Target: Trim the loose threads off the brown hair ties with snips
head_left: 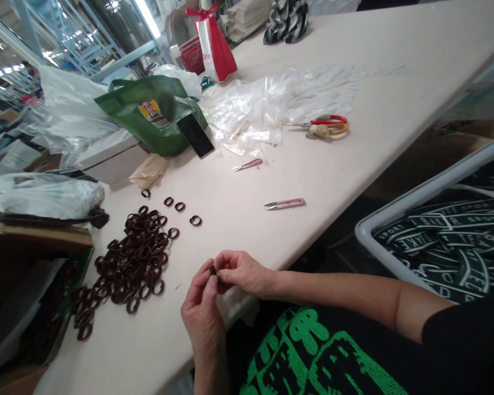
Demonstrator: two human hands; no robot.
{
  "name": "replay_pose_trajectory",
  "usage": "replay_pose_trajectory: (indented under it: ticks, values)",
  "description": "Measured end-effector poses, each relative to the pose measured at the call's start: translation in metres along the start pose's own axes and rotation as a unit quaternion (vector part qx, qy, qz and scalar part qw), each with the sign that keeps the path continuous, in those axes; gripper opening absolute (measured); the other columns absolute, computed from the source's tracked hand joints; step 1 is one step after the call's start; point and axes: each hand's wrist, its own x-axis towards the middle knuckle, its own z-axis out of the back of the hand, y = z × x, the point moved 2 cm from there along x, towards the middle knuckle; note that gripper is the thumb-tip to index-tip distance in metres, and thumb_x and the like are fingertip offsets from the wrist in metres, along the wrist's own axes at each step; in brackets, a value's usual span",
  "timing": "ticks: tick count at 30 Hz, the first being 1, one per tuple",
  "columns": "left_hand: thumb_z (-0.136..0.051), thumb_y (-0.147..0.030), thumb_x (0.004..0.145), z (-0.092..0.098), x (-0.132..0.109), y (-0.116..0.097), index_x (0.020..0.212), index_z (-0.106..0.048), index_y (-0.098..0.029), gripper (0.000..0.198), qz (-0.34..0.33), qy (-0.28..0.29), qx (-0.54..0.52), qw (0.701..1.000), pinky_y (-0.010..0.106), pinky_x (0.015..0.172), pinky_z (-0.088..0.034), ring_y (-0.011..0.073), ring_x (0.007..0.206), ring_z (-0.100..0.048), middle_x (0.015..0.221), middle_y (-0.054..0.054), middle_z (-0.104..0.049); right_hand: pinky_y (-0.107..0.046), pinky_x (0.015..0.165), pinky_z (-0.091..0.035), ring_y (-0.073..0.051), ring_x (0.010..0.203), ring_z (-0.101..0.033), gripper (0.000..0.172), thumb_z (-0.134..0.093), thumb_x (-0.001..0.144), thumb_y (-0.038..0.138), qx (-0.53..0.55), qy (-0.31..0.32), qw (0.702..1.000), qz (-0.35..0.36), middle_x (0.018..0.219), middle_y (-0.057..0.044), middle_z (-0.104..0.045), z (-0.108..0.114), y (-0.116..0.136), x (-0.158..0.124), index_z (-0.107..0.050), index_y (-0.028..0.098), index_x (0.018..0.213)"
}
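Between my two hands, at the table's near edge, is a small dark brown loop (pixel 213 270), mostly covered by fingers. My left hand (pixel 206 307) pinches it from the left with thumb and fingertips. From the right, my right hand (pixel 241 271) is closed on the same loop. A heap of similar brown loops (pixel 138 255) lies to the left of my hands, and a few single ones (pixel 195 220) are scattered beyond it. Two pink-handled thread snips lie farther off: the nearer snips (pixel 290 204) and the farther snips (pixel 253 163).
Red-and-orange-handled scissors (pixel 329 127) lie beside a spread of clear plastic bags (pixel 271 99). A phone (pixel 195 135) leans on a green bag (pixel 152 115). At left stands an open box (pixel 61 238). On the right, a white-rimmed bin (pixel 364 227) holds printed dark straps (pixel 448 236).
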Motion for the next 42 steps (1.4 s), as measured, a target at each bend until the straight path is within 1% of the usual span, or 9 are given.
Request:
replay_pose_trajectory:
  ticks: [6,11,16,21,29,31,33,37,42]
  values:
    - [-0.079,-0.036,0.072,0.019,0.004,-0.014,0.091,-0.077,-0.021,0.025,-0.075,-0.039,0.158,0.984,0.034,0.085,-0.053,0.0193,0.085,-0.069,0.091,0.004,-0.076,-0.024,0.063,-0.051,-0.010,0.064,-0.062,0.024,-0.068,0.082,0.032,-0.161,-0.013,0.983,0.086,0.080,0.000,-0.067,0.005,0.011,-0.006,-0.061,0.016,0.098]
    - [-0.074,-0.036,0.076,0.021,0.004,-0.025,0.087,-0.077,-0.023,0.018,-0.158,0.022,0.244,0.956,0.030,0.080,-0.052,0.0181,0.081,-0.067,0.087,0.003,-0.074,-0.025,0.070,-0.053,-0.012,0.078,-0.063,0.025,-0.073,0.080,0.031,-0.353,0.011,0.912,0.210,0.103,-0.005,-0.064,0.002,0.039,-0.011,-0.067,0.017,0.100]
    - [-0.068,-0.031,0.079,0.015,0.001,-0.030,0.078,-0.075,-0.024,0.010,-0.243,0.097,0.333,0.906,0.025,0.070,-0.047,0.0140,0.067,-0.060,0.073,0.000,-0.069,-0.028,0.083,-0.051,-0.014,0.088,-0.062,0.009,-0.070,0.086,0.024,-0.415,0.078,0.852,0.310,0.097,-0.005,-0.065,0.000,0.048,-0.007,-0.071,0.017,0.091]
    - [-0.071,-0.038,0.077,0.020,0.002,-0.025,0.085,-0.076,-0.022,0.018,-0.165,0.086,0.305,0.934,0.026,0.071,-0.048,0.0154,0.071,-0.062,0.079,0.002,-0.072,-0.027,0.081,-0.049,-0.014,0.084,-0.062,0.011,-0.064,0.090,0.022,-0.447,0.070,0.827,0.334,0.090,-0.003,-0.065,0.004,0.051,-0.004,-0.067,0.017,0.081]
    - [-0.081,-0.043,0.065,0.027,0.011,-0.012,0.084,-0.076,-0.016,0.034,0.023,0.015,0.140,0.990,0.024,0.066,-0.049,0.0120,0.063,-0.058,0.068,0.002,-0.067,-0.029,0.077,-0.049,-0.016,0.079,-0.059,0.015,-0.056,0.094,0.029,-0.431,-0.093,0.831,0.340,0.083,-0.003,-0.063,0.028,0.095,-0.006,-0.060,0.017,0.084]
    - [-0.084,-0.040,0.060,0.030,0.013,-0.010,0.082,-0.075,-0.015,0.034,0.053,-0.004,0.059,0.997,0.023,0.064,-0.048,0.0098,0.061,-0.056,0.071,0.003,-0.068,-0.033,0.084,-0.050,-0.018,0.087,-0.062,0.014,-0.054,0.094,0.029,-0.490,-0.142,0.777,0.369,0.091,-0.006,-0.065,0.048,0.117,-0.012,-0.061,0.018,0.087]
    - [-0.087,-0.037,0.056,0.033,0.015,-0.009,0.079,-0.075,-0.015,0.035,0.074,-0.016,-0.011,0.997,0.022,0.059,-0.047,0.0088,0.058,-0.055,0.071,0.004,-0.068,-0.040,0.095,-0.048,-0.023,0.101,-0.061,0.013,-0.054,0.093,0.028,-0.599,-0.183,0.684,0.375,0.105,-0.008,-0.066,0.074,0.135,-0.021,-0.063,0.020,0.094]
    - [-0.090,-0.033,0.050,0.035,0.016,-0.013,0.074,-0.072,-0.013,0.036,0.112,-0.015,-0.117,0.987,0.017,0.050,-0.043,0.0050,0.054,-0.049,0.070,0.003,-0.064,-0.051,0.098,-0.045,-0.033,0.114,-0.056,0.028,-0.060,0.089,0.034,-0.767,-0.242,0.519,0.290,0.126,-0.016,-0.061,0.127,0.147,-0.045,-0.066,0.018,0.111]
    - [-0.092,-0.031,0.050,0.029,0.015,-0.017,0.078,-0.071,-0.013,0.039,0.158,-0.010,-0.170,0.973,0.015,0.053,-0.045,0.0014,0.052,-0.045,0.071,0.000,-0.062,-0.047,0.084,-0.047,-0.029,0.099,-0.061,0.024,-0.052,0.097,0.036,-0.824,-0.198,0.459,0.266,0.114,-0.011,-0.068,0.136,0.142,-0.055,-0.070,0.022,0.102]
